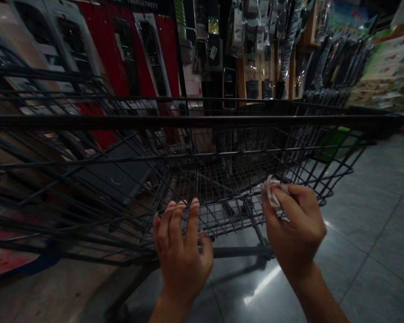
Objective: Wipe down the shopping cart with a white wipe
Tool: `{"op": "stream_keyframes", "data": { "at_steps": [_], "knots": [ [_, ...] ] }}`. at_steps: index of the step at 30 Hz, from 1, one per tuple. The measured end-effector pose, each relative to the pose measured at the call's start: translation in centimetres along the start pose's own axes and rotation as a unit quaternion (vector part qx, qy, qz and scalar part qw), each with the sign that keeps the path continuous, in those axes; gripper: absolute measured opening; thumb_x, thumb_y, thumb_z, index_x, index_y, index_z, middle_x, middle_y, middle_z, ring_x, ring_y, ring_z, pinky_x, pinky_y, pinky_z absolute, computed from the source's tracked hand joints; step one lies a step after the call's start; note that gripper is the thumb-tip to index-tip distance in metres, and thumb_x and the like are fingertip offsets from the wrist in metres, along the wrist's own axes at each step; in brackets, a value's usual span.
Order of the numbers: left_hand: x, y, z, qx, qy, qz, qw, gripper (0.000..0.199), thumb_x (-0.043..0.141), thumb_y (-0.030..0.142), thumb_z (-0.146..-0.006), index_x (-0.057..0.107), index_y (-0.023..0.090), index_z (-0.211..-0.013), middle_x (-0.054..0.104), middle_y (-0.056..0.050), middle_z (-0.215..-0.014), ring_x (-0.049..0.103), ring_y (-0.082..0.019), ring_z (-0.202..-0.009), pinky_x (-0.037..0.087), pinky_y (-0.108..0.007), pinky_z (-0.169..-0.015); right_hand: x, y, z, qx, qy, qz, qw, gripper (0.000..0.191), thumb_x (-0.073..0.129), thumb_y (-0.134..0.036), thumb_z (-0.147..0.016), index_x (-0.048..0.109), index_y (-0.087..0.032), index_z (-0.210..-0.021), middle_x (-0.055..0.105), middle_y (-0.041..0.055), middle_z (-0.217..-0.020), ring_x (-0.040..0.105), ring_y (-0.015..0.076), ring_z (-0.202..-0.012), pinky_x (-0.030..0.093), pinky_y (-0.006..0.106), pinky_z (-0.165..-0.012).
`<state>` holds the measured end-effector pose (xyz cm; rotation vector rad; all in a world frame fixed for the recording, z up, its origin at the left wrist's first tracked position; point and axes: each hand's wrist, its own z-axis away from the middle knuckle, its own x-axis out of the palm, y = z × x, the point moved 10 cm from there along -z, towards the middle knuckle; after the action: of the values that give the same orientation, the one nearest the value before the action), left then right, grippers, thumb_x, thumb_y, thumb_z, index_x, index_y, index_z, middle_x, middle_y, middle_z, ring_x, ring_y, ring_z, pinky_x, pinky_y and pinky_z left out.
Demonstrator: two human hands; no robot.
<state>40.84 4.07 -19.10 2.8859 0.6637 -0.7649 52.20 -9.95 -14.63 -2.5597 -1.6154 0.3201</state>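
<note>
A dark wire shopping cart (188,121) stands side-on before me, its long top rail crossing the whole view. My right hand (294,226) pinches a crumpled white cloth (271,190) against or just in front of a horizontal wire on the cart's near side. Lower and further left, my left hand (183,242) has its fingers stretched out at the lower wires. Its fingertips seem to touch the mesh, but whether they bear on it I cannot tell. A grey flap panel (117,168) shows through the wires inside the cart at the left.
Behind the cart, packaged goods (150,49) hang on a red-backed display, with more plastic-wrapped items (213,40) beside it. A green bin (333,141) stands past the cart's right end. Grey tiled floor (373,224) lies at the right. A blue-edged pink thing (10,251) is at lower left.
</note>
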Motion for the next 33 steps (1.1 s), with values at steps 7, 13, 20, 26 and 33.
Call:
{"op": "stream_keyframes", "data": {
  "at_steps": [7, 13, 20, 26, 33],
  "knots": [
    [-0.4, -0.1, -0.1, 0.0, 0.013, 0.006, 1.0, 0.08, 0.062, 0.011, -0.076, 0.027, 0.02, -0.148, 0.051, -0.015, -0.123, 0.042, -0.033, -0.129, 0.029, -0.054, -0.111, -1.0, -0.4, 0.3, -0.003, -0.033, 0.022, 0.999, 0.016, 0.062, -0.007, -0.083, 0.065, -0.015, -0.097, 0.054, 0.0024, -0.086, 0.056, 0.0098, -0.073, 0.051, 0.023, -0.064],
    [-0.4, -0.1, -0.1, 0.005, 0.008, 0.003, 1.0, 0.079, 0.062, 0.011, -0.076, 0.027, 0.018, -0.147, 0.052, -0.016, -0.124, 0.042, -0.033, -0.129, 0.031, -0.054, -0.11, -1.7, -1.0, -1.1, 0.015, -0.053, 0.047, 0.997, 0.015, 0.06, -0.01, -0.084, 0.066, -0.015, -0.097, 0.057, 0.0035, -0.085, 0.058, 0.0125, -0.075, 0.053, 0.026, -0.064],
    [-0.5, -0.3, -0.1, 0.012, 0.015, 0.006, 1.0, 0.073, 0.061, 0.009, -0.077, 0.034, 0.017, -0.144, 0.054, -0.015, -0.122, 0.042, -0.03, -0.13, 0.027, -0.05, -0.114, 0.9, -1.9, 0.0, -0.061, -0.027, -0.009, 0.998, 0.023, 0.06, -0.007, -0.084, 0.063, -0.016, -0.105, 0.057, 0.0055, -0.092, 0.061, 0.0145, -0.083, 0.056, 0.028, -0.068],
    [-0.6, -0.4, -0.1, 0.021, 0.015, 0.002, 1.0, 0.071, 0.062, 0.008, -0.076, 0.037, 0.017, -0.142, 0.056, -0.014, -0.122, 0.043, -0.028, -0.13, 0.025, -0.047, -0.116, 0.5, -0.7, 1.0, -0.054, -0.055, -0.013, 0.997, 0.02, 0.059, -0.006, -0.084, 0.063, -0.014, -0.102, 0.055, 0.0054, -0.092, 0.058, 0.0134, -0.084, 0.055, 0.027, -0.068],
    [-0.3, -0.5, 0.0, 0.017, 0.012, -0.008, 1.0, 0.076, 0.062, 0.011, -0.077, 0.03, 0.019, -0.146, 0.055, -0.014, -0.122, 0.044, -0.031, -0.128, 0.03, -0.052, -0.112, -2.5, 2.5, 0.3, 0.008, -0.025, 0.033, 0.999, 0.013, 0.065, -0.013, -0.081, 0.065, -0.018, -0.093, 0.057, 0.002, -0.085, 0.06, 0.0133, -0.076, 0.053, 0.028, -0.066]
  ]
}}
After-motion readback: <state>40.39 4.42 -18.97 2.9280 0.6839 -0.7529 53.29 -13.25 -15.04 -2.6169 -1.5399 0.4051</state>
